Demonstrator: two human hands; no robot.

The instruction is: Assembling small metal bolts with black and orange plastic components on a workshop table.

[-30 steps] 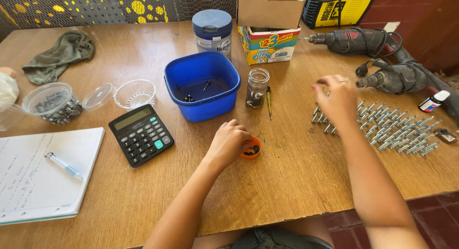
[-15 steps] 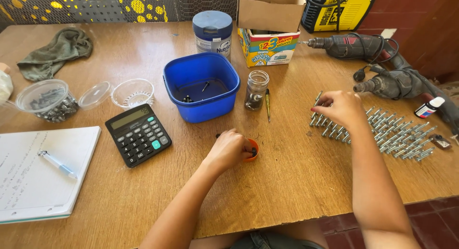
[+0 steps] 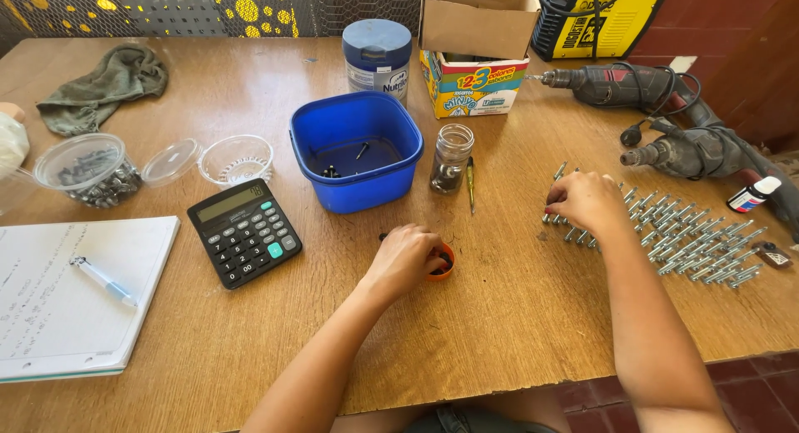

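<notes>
My left hand [image 3: 405, 257] rests on the wooden table [image 3: 499, 316] with its fingers curled into a small orange cap [image 3: 443, 265] holding dark small parts. My right hand [image 3: 587, 202] lies at the left end of rows of silver bolts [image 3: 695, 233], fingertips down among them; whether it grips one is hidden. A blue plastic tub [image 3: 358, 154] with a few dark screws stands just beyond my left hand. A small glass jar [image 3: 452, 157] and a thin screwdriver [image 3: 470, 183] sit between the tub and the bolts.
A black calculator [image 3: 244, 232], a notebook [image 3: 66, 291] with a pen [image 3: 105, 282], clear plastic cups [image 3: 83, 167] and a green rag [image 3: 100, 88] lie at left. A tin [image 3: 377, 54], cardboard box [image 3: 474, 63], two power drills [image 3: 666, 121] and a yellow machine [image 3: 595, 17] line the back.
My right hand came down from above the bolts to their left end. My left hand stayed at the orange cap. The view shifted slightly.
</notes>
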